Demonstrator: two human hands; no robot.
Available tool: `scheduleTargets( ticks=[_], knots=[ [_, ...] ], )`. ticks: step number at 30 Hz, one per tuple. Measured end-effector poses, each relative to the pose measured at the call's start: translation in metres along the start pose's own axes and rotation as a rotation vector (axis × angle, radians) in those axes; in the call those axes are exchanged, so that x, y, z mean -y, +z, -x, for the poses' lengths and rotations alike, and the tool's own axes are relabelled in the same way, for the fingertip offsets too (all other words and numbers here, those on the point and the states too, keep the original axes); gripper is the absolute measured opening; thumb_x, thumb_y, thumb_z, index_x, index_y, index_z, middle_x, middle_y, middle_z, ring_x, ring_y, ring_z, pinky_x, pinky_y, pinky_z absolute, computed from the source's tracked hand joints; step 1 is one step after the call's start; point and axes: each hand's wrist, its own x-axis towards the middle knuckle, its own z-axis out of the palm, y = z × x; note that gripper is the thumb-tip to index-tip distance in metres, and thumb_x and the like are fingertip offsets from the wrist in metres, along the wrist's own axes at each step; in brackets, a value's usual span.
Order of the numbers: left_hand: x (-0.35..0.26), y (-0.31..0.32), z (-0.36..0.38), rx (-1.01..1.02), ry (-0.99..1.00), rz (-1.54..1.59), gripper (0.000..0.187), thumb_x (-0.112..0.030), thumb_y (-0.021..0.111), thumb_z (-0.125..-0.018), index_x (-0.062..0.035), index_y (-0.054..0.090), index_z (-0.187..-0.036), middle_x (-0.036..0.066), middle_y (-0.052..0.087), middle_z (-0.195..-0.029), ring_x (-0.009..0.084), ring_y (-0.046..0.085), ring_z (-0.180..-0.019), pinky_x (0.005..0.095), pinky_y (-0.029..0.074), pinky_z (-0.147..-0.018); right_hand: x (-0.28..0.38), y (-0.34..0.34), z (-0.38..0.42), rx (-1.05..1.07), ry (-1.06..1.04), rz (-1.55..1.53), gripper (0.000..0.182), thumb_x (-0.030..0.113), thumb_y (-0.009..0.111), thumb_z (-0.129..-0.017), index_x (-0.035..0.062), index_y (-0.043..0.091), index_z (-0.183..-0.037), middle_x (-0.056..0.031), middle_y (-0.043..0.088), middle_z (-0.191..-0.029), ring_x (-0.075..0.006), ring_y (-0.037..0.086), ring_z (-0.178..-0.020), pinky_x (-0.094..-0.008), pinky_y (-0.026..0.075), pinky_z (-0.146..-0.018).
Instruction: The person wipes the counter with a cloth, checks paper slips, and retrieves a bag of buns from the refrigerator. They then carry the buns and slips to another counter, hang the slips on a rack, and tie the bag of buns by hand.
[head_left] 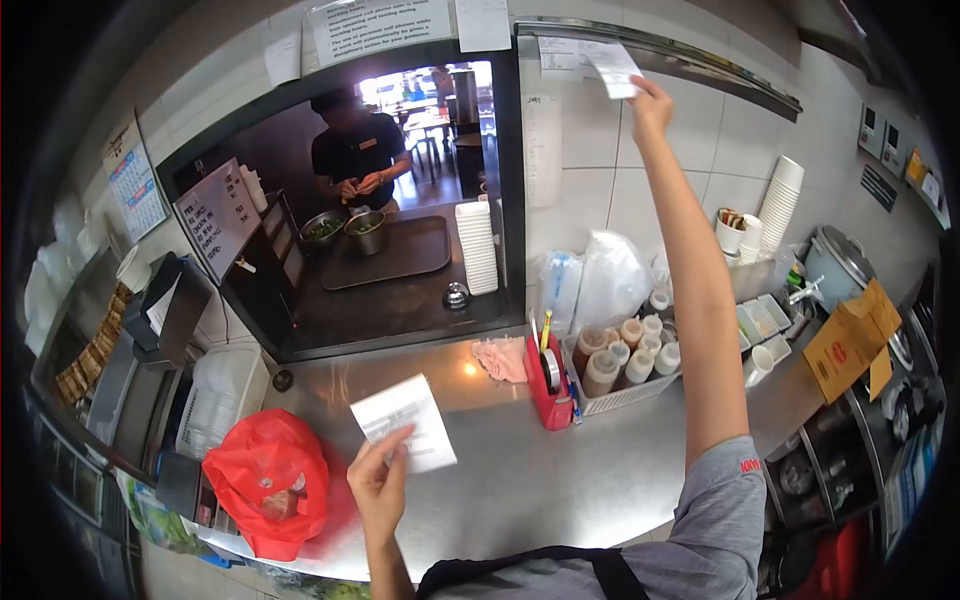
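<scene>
Over the steel counter, my left hand [380, 485] pinches a white printed order slip [408, 428] between thumb and fingers. My right arm reaches up to the wall, where my right hand [652, 108] grips a second white slip [612, 72] by its lower right edge. This slip's upper part overlaps the metal ticket rail [680, 65]. Another printed paper [562, 57] hangs from the rail just to its left. Below and left of my left hand sits a red plastic bag [262, 470] with its mouth open.
Through the serving hatch a person [358, 150] works with both hands above two metal bowls beside a dark tray [395, 262]. White containers [476, 245] are stacked by a bell [456, 296]. On the steel counter [520, 490] stand a red tape dispenser [548, 390] and a basket of sauce bottles [625, 390].
</scene>
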Motion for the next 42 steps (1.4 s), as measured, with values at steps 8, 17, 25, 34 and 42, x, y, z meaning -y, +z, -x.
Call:
scheduleTargets(
  ticks=[8,17,25,34,42],
  knots=[
    [0.0,-0.012,0.054,0.052,-0.216,-0.25,0.027,0.009,0.054,-0.081,-0.0026,0.067,-0.101,0.011,0.065,-0.093,0.0138,0.061,-0.085,0.0226,0.045,-0.07,-0.088,0.002,-0.128,-0.178,0.088,0.242,0.024,0.003,0.057,-0.072,0.016,0.075,-0.079,-0.0128,0.069,-0.093,-0.0227,0.065,-0.085,-0.0311,0.049,-0.077],
    [-0.014,-0.003,0.085,0.033,-0.076,-0.319,0.05,0.009,0.05,-0.077,-0.009,0.056,-0.123,0.014,0.058,-0.105,0.0303,0.059,-0.091,0.0351,0.047,-0.077,-0.123,0.028,-0.156,0.364,-0.501,0.791,0.034,0.024,0.06,-0.082,0.0049,0.052,-0.11,-0.0175,0.055,-0.107,-0.0335,0.057,-0.1,-0.0437,0.045,-0.085],
    [-0.051,-0.029,0.148,-0.184,-0.063,-0.421,0.069,0.006,0.044,-0.077,-0.0149,0.031,-0.141,0.016,0.042,-0.127,0.0349,0.054,-0.096,0.0392,0.046,-0.078,0.071,0.048,0.214,0.694,0.13,-0.478,0.062,0.016,0.057,-0.089,0.0042,0.023,-0.14,-0.018,0.032,-0.14,-0.0292,0.045,-0.123,-0.0406,0.036,-0.102],
    [-0.101,-0.043,0.253,-0.439,-0.302,-0.443,0.072,0.01,0.044,-0.074,-0.0128,0.032,-0.141,0.018,0.044,-0.123,0.0324,0.055,-0.096,0.0331,0.045,-0.079,0.136,-0.082,0.568,2.014,0.443,-0.48,0.024,0.008,0.052,-0.091,-0.0014,0.058,-0.113,-0.0094,0.061,-0.106,-0.0153,0.059,-0.093,-0.0285,0.045,-0.084],
    [-0.128,-0.035,0.316,-0.736,-0.297,-0.555,0.07,0.01,0.045,-0.075,-0.0123,0.035,-0.14,0.014,0.049,-0.111,0.0291,0.055,-0.091,0.0319,0.046,-0.077,0.18,-0.141,0.666,2.312,0.635,-0.581,0.027,0.004,0.054,-0.089,-0.0034,0.057,-0.115,-0.0113,0.063,-0.104,-0.0169,0.06,-0.094,-0.0292,0.046,-0.086]
  ],
)
